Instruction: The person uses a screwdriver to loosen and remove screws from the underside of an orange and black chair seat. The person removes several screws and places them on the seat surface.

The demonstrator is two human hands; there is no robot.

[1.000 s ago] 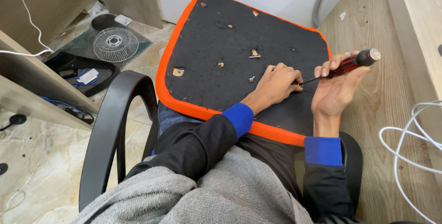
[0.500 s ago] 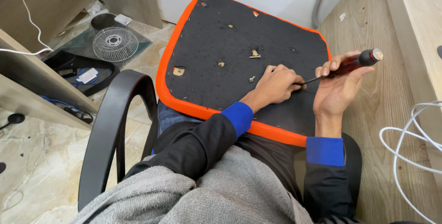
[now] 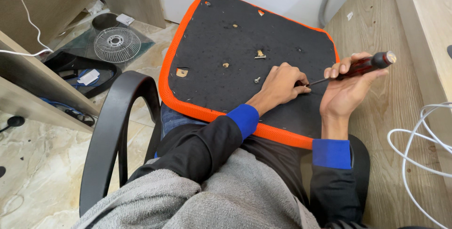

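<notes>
Presently, findings as follows.
Seat panel (image 3: 245, 36): black underside, orange rim, centre frame, lying across the lap.
Right hand (image 3: 346, 92): fingers clamped on screwdriver (image 3: 362, 66).
Left hand (image 3: 280, 88): fingers together at the screwdriver tip.
Loose screw (image 3: 257, 80): just left of left hand.

Single head-worn view, looking steeply down, close over lap and hands (image 3: 310, 88)

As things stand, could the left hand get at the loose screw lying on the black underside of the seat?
Probably yes. The screw lies bare on the seat pad, just beside the left hand, with nothing between them. The right hand holds the screwdriver on the far side.
</notes>
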